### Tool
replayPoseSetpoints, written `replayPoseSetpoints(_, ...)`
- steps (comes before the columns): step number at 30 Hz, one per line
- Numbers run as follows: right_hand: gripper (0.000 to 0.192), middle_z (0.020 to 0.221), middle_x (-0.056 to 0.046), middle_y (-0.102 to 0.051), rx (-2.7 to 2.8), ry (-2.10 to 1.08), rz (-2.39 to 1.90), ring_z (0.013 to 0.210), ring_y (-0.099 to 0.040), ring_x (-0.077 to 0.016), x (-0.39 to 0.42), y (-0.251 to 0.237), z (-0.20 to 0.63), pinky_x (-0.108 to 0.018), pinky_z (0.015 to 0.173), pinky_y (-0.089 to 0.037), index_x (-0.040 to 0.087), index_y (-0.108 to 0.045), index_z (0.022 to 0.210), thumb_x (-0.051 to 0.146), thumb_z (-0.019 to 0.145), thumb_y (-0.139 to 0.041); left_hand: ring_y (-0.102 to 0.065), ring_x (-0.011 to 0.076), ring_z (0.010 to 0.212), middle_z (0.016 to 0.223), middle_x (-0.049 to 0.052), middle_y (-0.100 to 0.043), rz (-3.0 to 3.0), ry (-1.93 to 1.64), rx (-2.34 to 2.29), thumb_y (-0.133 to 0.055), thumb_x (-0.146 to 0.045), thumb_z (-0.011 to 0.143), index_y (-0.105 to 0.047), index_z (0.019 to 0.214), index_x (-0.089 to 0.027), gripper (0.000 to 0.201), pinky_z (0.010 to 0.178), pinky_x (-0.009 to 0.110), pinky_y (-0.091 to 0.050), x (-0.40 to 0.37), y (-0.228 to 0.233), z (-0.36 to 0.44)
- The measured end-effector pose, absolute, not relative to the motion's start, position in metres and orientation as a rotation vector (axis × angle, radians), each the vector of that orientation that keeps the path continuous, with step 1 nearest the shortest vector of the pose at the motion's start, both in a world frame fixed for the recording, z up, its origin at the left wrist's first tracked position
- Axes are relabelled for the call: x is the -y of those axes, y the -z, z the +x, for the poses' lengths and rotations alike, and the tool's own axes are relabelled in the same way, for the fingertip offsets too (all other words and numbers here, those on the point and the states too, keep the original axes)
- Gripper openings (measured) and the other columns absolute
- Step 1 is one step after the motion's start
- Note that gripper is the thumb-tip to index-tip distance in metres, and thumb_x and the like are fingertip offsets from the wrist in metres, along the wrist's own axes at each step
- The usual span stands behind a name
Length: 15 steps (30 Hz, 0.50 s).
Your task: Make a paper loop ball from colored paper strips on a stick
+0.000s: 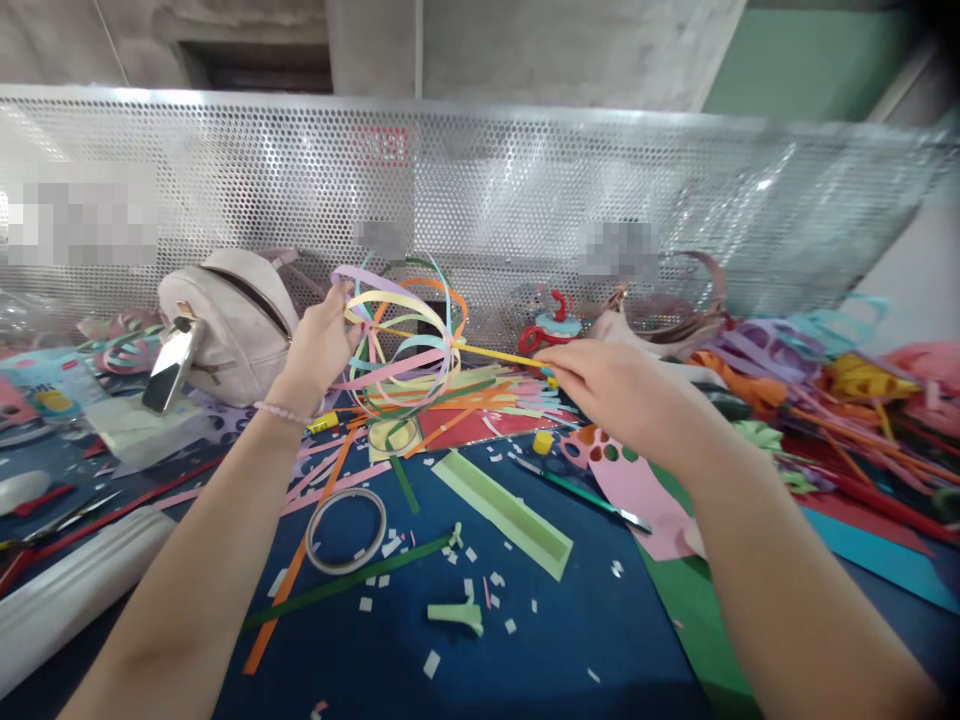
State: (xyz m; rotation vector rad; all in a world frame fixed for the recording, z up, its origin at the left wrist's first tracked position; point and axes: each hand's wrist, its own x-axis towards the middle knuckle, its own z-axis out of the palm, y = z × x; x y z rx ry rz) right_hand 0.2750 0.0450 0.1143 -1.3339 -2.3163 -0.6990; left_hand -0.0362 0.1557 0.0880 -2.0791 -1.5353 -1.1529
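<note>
A round ball of looped paper strips (409, 300) in purple, yellow, orange, green and blue is held up over the table. My left hand (330, 335) is closed on its left side, the fingers gripping the strips. A thin yellow stick (495, 354) runs out of the ball to the right. The fingers of my right hand (600, 385) pinch the stick's right end. Below the ball lies a pile of loose paper strips (480, 390). What the left fingertips touch is partly hidden by the strips.
On the blue table lie a tape roll (346, 532), a folded light green paper strip (506, 515), a green pen (577, 488) and white scraps. A pale backpack (232, 325) stands at left with a phone (174, 366). Coloured paper crafts (772, 365) crowd the right.
</note>
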Motion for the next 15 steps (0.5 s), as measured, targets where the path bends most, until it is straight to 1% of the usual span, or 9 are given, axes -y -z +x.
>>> replayPoseSetpoints(3, 0.032, 0.100, -0.005, -0.068, 2.314, 0.724, -1.399, 0.092, -0.062, -0.0243, -0.044, -0.116, 0.276, -0.038, 0.073, -0.048, 0.020, -0.063, 0.108, 0.016, 0.087, -0.038, -0.061, 0.0210, 0.072, 0.076, 0.005, -0.062, -2.011, 1.221, 1.519, -0.052, -0.018, 0.075, -0.042, 0.126, -0.016, 0.052, 0.071, 0.030, -0.047, -0.155, -0.089, -0.036)
replayPoseSetpoints(6, 0.032, 0.104, -0.006, -0.068, 2.284, 0.707, -1.414, 0.095, -0.061, -0.0244, -0.042, -0.117, 0.276, -0.036, 0.070, -0.048, 0.020, -0.063, 0.109, 0.016, 0.087, -0.039, -0.058, 0.0199, 0.061, 0.064, 0.002, -0.058, -1.943, 1.271, 1.561, -0.054, -0.020, 0.074, -0.046, 0.121, -0.015, 0.048, 0.063, 0.030, -0.046, -0.155, -0.092, -0.035)
replayPoseSetpoints(9, 0.032, 0.102, -0.006, -0.068, 2.244, 0.668, -1.444, 0.089, -0.063, -0.0232, -0.040, -0.119, 0.274, -0.033, 0.065, -0.048, 0.020, -0.064, 0.107, 0.018, 0.088, -0.039, -0.057, 0.0184, 0.059, 0.066, 0.002, -0.059, -1.894, 1.369, 1.529, -0.057, -0.022, 0.073, -0.048, 0.117, -0.015, 0.045, 0.059, 0.028, -0.045, -0.156, -0.093, -0.034)
replayPoseSetpoints(11, 0.032, 0.099, -0.007, -0.069, 2.220, 0.647, -1.473, 0.082, -0.065, -0.0222, -0.038, -0.122, 0.272, -0.032, 0.062, -0.048, 0.020, -0.065, 0.107, 0.019, 0.088, -0.039, -0.058, 0.0172, 0.062, 0.072, 0.003, -0.062, -1.929, 1.457, 1.436, -0.057, -0.019, 0.072, -0.048, 0.115, -0.015, 0.044, 0.061, 0.026, -0.046, -0.156, -0.093, -0.035)
replayPoseSetpoints(13, 0.032, 0.097, -0.008, -0.069, 2.207, 0.633, -1.491, 0.078, -0.065, -0.0216, -0.037, -0.124, 0.270, -0.032, 0.062, -0.048, 0.019, -0.066, 0.106, 0.019, 0.088, -0.039, -0.060, 0.0164, 0.066, 0.075, 0.003, -0.064, -2.001, 1.535, 1.332, -0.057, -0.016, 0.071, -0.048, 0.113, -0.016, 0.043, 0.063, 0.025, -0.046, -0.155, -0.094, -0.036)
replayPoseSetpoints(15, 0.032, 0.097, -0.008, -0.070, 2.206, 0.618, -1.488, 0.080, -0.066, -0.0218, -0.037, -0.125, 0.269, -0.033, 0.066, -0.049, 0.018, -0.066, 0.106, 0.019, 0.087, -0.040, -0.060, 0.0162, 0.068, 0.076, 0.003, -0.065, -2.034, 1.586, 1.265, -0.057, -0.014, 0.070, -0.048, 0.111, -0.016, 0.042, 0.064, 0.025, -0.046, -0.153, -0.095, -0.037)
